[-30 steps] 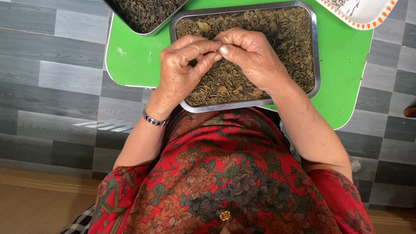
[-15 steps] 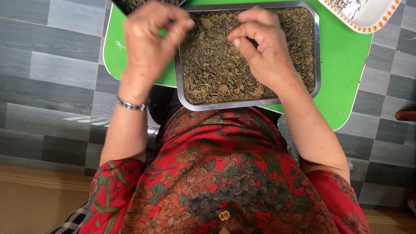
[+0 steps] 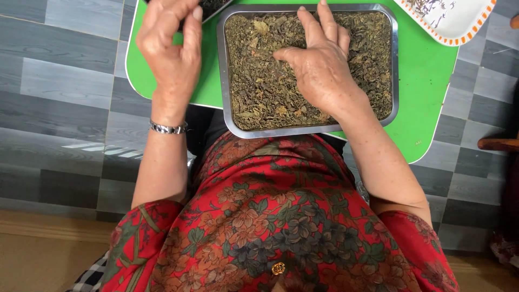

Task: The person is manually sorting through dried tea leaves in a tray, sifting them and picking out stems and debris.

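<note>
**A:** What are the hands doing?

**B:** The right hand (image 3: 319,65) lies flat, fingers spread, its grip wide and holding nothing, on dried leaves (image 3: 259,81) that fill a steel tray (image 3: 224,108). The left hand (image 3: 170,48) is raised beside the tray, fingers loosely curled; I cannot tell whether its grip holds anything.

**A:** How would the leaves handle?

**B:** Probably light, brittle and loose; best taken in small pinches from the top.

**A:** And the surroundings?

**B:** The tray sits on a green worktop (image 3: 427,81). Beyond the right hand is a white dish with an orange rim (image 3: 459,27); beyond the left, the corner of another tray (image 3: 213,5). Below is a grey plank floor (image 3: 65,108).
</note>
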